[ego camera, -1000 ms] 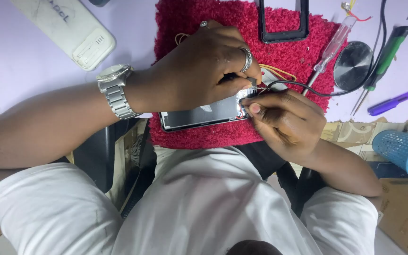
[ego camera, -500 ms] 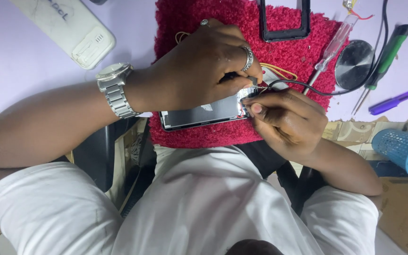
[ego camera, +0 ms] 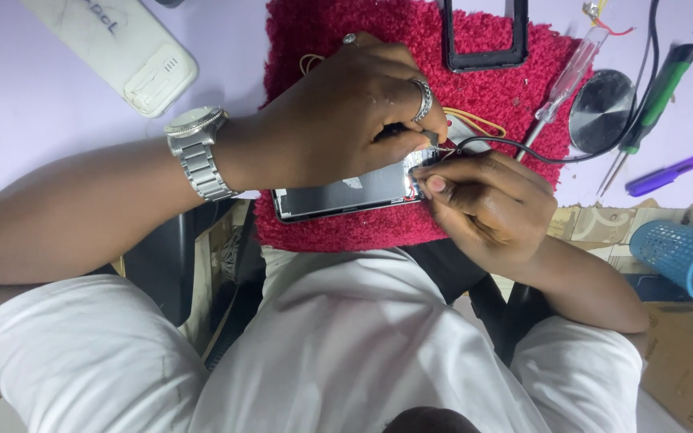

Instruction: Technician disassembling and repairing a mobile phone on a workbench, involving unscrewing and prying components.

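Two hands, the left hand and right hand, met over one opened phone on one red mat. One wristwatch and two rings were worn. Around them lay two screwdrivers, one clear-handled and one green-handled, one purple pen, one round metal disc, one black phone frame, one white plastic case and one blue mesh basket.

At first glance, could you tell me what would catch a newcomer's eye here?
The bright red fuzzy mat at the table's near edge, with an opened flat device on it. Both hands meet at its right end: the left hand, wearing a steel wristwatch, and the right hand.
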